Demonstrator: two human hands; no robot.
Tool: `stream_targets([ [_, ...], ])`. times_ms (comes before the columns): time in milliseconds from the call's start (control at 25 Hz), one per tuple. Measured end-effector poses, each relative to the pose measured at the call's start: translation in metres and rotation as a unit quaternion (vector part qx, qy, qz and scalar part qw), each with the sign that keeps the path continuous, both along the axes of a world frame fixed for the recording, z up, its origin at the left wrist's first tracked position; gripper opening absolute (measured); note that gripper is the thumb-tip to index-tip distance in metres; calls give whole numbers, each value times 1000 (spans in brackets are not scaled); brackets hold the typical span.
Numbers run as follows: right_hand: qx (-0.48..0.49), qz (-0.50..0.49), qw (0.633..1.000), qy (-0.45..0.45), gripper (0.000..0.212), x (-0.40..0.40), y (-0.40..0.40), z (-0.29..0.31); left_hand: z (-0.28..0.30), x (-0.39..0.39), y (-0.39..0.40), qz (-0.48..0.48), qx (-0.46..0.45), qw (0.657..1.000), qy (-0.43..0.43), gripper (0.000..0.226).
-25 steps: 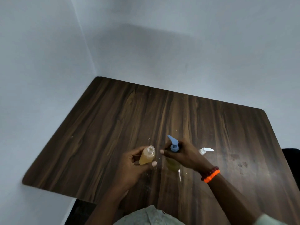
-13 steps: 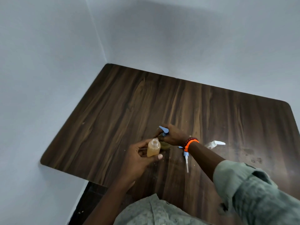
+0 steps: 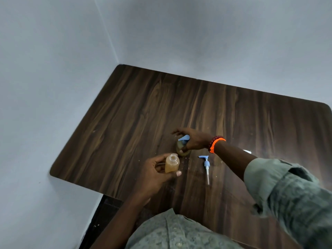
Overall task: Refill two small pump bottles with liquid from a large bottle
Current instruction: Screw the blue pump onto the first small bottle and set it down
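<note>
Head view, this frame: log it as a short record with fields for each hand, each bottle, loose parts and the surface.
left hand: grips open small bottle of amber liquid, no pump fitted
right hand: over capped bottle, thumb on its side, other fingers spread
capped bottle: stands on table, blue pump on top
loose pump: blue head with tube, lying flat on the table
white part: mostly hidden behind right forearm
surface: dark wood table
large bottle: not seen

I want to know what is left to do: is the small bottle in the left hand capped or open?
Open. The small bottle in the left hand shows a bare neck; a blue pump lies loose on the table.
</note>
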State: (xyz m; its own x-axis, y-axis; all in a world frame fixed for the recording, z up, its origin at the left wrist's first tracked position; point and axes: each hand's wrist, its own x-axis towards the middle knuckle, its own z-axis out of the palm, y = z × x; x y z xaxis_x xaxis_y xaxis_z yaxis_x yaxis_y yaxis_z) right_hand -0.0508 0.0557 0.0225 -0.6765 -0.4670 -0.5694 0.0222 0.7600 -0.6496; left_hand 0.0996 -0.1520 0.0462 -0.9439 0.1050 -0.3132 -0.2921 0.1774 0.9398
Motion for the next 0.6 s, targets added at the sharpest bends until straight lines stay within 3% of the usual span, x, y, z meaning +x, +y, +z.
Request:
stream_targets([
  [160,103,-8,995,8,119,-2,14,9,2,1,7,-5,5,1000,-15,56],
  [240,179,-48,982,38,100,3,34,9,1,2,8,4,10,1000,-16,56],
  [360,233,-162,958,41,40,30,59,-13,-1,3,19,6,18,1000,-20,56],
  [600,241,-265,926,115,71,85,55,-67,4,5,44,-30,21,999,-26,56],
])
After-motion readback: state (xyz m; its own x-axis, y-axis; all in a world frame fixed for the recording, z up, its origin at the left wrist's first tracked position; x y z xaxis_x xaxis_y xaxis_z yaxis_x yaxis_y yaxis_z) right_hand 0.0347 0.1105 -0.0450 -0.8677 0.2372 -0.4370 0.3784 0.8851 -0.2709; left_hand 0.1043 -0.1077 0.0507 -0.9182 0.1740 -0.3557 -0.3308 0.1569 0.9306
